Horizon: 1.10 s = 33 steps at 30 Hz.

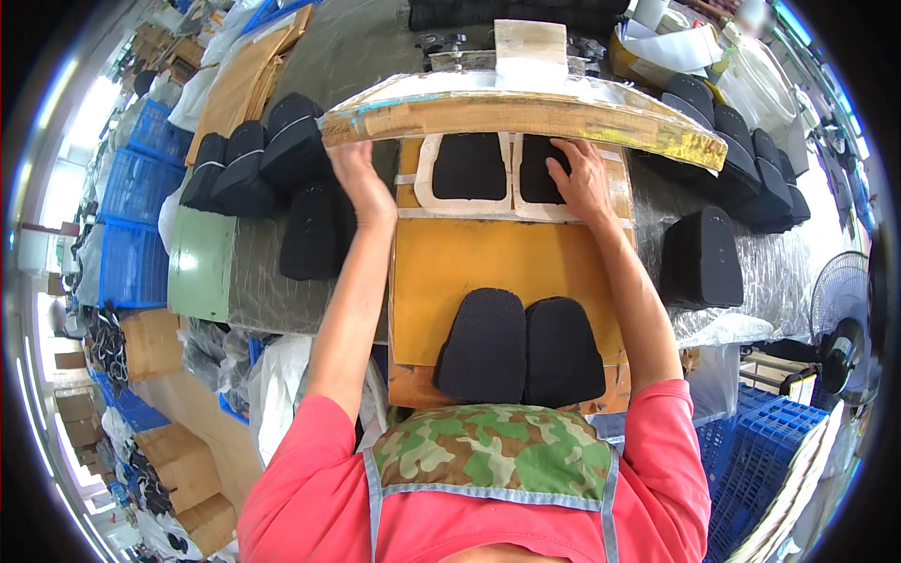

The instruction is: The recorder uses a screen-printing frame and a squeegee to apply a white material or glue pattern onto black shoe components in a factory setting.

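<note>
My right hand [584,178] lies with fingers stretched over a black fabric piece [537,174] in the right opening of a pale template [450,204]. A second black piece [467,167] fills the left opening. My left hand [361,183] is raised at the left end of a tilted wood-edged frame [526,114], its fingers extended and their tips hidden by the frame's edge. The template lies on a yellow-brown board [507,253]. Two rounded black pieces [481,345] lie side by side at the board's near edge, close to my apron.
Banded stacks of black pieces [246,164] stand at the left, more stacks [737,155] at the right. A single black stack [702,256] is right of the board. Blue crates [141,263] are far left, others [765,460] lower right, near a fan [842,324].
</note>
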{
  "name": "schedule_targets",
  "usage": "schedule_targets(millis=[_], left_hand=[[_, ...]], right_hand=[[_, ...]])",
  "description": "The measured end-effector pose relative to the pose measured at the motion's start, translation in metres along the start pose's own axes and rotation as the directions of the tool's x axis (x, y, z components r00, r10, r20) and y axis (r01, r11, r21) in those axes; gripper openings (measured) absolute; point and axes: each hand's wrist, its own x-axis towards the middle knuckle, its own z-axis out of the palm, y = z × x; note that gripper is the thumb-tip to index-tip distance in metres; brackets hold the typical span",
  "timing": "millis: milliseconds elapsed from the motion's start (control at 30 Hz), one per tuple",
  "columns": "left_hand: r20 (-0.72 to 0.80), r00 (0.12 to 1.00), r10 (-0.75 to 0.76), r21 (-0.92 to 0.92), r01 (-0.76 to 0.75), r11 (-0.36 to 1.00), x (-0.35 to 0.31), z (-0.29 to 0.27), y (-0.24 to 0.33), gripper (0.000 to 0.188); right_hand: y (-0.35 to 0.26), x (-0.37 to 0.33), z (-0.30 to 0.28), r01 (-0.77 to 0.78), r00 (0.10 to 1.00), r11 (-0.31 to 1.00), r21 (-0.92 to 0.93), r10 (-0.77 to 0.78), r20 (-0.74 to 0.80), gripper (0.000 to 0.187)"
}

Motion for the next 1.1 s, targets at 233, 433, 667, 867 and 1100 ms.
schedule_targets(millis=[233,433,667,867,1100], left_hand=[[0.387,0.918,0.082,0.065,-0.116,0.991,-0.001,-0.012,0.068,0.063],[0.425,0.892,-0.15,0.286,0.025,0.958,-0.07,-0.071,0.03,0.043],[0.508,0.844,-0.172,0.468,-0.102,0.878,-0.081,-0.066,0.0,0.009],[0.493,0.855,-0.162,0.461,-0.098,0.882,-0.08,-0.073,0.005,0.008],[0.455,0.87,-0.193,0.482,-0.058,0.874,-0.085,-0.081,0.001,0.009]], right_hand=[[-0.05,-0.015,-0.058,0.105,0.988,0.978,0.183,-0.123,0.091,0.024],[-0.136,-0.021,-0.119,0.31,0.846,0.845,0.437,-0.454,0.278,0.025],[-0.02,0.114,-0.042,0.298,0.95,0.894,-0.334,-0.312,0.012,0.049],[-0.028,0.068,-0.044,0.267,0.942,0.962,-0.05,-0.25,0.224,0.014],[-0.051,0.052,-0.093,0.078,0.916,0.995,-0.056,-0.05,0.397,0.019]])
